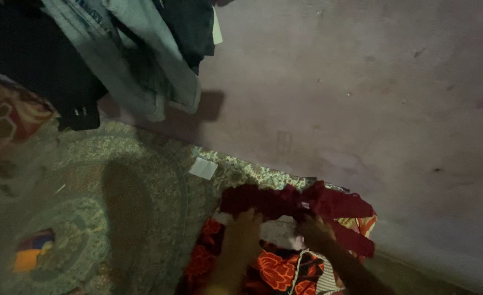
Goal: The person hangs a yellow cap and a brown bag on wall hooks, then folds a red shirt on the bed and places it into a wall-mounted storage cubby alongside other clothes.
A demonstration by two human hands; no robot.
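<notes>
Both your hands are down on the dark red cloth (299, 203) at the lower middle of the view, which lies bunched in a long band over a bright floral fabric (277, 270) printed in orange and red on black. Your left hand (242, 225) presses near the middle of the band, fingers curled down onto it; your right hand (313, 229) sits just beside it to the right, fingers closed over the cloth's lower edge where a small pale tag shows. The picture is dim and soft, so whether each hand truly pinches the fabric or only flattens it, I cannot tell for certain, though the right looks more like a grasp.

The red cloth rests against the foot of the plain wall (361, 82), its right end trailing down in a strip. The patterned rug (116, 191) spreads out to your left, with a small white slip of paper (203, 167) lying on it near the wall. Dark and pale grey garments (121, 49) hang from above at the upper left, well apart from your hands.

By the look of it, you are in the middle of gathering or straightening the red cloth. To go on, each hand needs a sure hold on a clear edge, so the band can be drawn apart and smoothed rather than dragged in a lump along with the floral fabric under it.
</notes>
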